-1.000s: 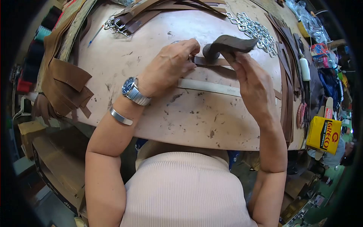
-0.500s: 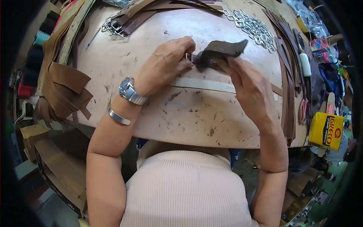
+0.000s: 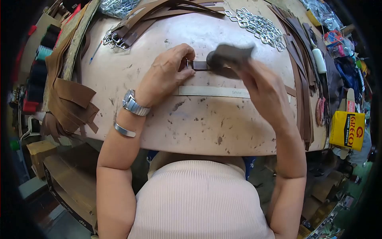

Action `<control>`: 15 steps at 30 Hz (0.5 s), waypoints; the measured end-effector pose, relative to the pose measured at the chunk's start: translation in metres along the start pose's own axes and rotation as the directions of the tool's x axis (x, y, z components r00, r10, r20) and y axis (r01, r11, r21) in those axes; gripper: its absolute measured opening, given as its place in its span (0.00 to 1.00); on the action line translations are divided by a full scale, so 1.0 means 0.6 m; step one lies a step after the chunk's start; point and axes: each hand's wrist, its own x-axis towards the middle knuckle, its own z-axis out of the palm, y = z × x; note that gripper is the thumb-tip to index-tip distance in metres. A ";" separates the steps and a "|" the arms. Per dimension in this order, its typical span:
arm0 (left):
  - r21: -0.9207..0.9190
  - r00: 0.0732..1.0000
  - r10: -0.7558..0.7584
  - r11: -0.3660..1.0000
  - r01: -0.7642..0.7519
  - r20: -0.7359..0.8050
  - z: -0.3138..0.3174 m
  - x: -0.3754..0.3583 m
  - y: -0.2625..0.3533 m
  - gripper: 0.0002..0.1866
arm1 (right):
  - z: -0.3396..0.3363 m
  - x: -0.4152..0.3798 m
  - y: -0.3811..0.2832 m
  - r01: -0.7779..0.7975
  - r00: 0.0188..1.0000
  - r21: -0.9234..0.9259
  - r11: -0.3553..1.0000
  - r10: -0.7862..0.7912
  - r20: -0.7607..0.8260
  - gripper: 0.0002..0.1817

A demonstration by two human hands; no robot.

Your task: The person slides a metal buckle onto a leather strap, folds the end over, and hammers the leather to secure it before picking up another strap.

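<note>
My left hand point(image 3: 169, 73), wearing a wristwatch point(image 3: 135, 102) and a metal cuff, is closed with thumb and finger on a metal ring point(image 3: 187, 63) at the end of a brown leather strap point(image 3: 200, 65). The strap lies on the table and runs right, under a dark hammer head. My right hand point(image 3: 264, 85) grips this hammer point(image 3: 230, 56), which is blurred by motion; its round face hangs close over the strap. A pale strip with markings point(image 3: 213, 91) lies on the table just in front of both hands.
Brown leather straps with metal rings point(image 3: 115, 40) lie at the back left. A heap of metal rings point(image 3: 258, 26) sits at the back right. More straps hang over the left edge point(image 3: 73, 93) and line the right side point(image 3: 301, 79). A yellow can point(image 3: 347, 129) stands far right.
The hammer has shifted slightly left and blurs more. My left hand has moved a little left with the ring, and more of the strap shows between the hand and the hammer.
</note>
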 end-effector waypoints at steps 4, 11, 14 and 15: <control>-0.022 0.997 -0.081 0.996 0.082 0.015 0.002 0.001 0.003 0.15 | -0.019 -0.076 -0.028 0.195 0.980 -0.040 0.980 -0.192 0.055 0.25; 0.182 0.994 0.082 0.981 -0.069 -0.068 0.031 0.004 0.002 0.12 | 0.020 -0.145 -0.040 0.375 0.914 -0.090 0.923 -0.351 0.205 0.21; 0.122 0.996 0.046 0.992 -0.036 -0.080 0.026 0.005 0.010 0.11 | 0.018 -0.128 -0.031 0.264 0.952 -0.044 0.964 -0.253 0.172 0.22; 0.134 0.992 0.085 0.988 -0.073 -0.090 0.028 0.005 0.007 0.11 | 0.016 -0.114 -0.028 0.218 0.972 -0.115 0.969 -0.206 0.110 0.23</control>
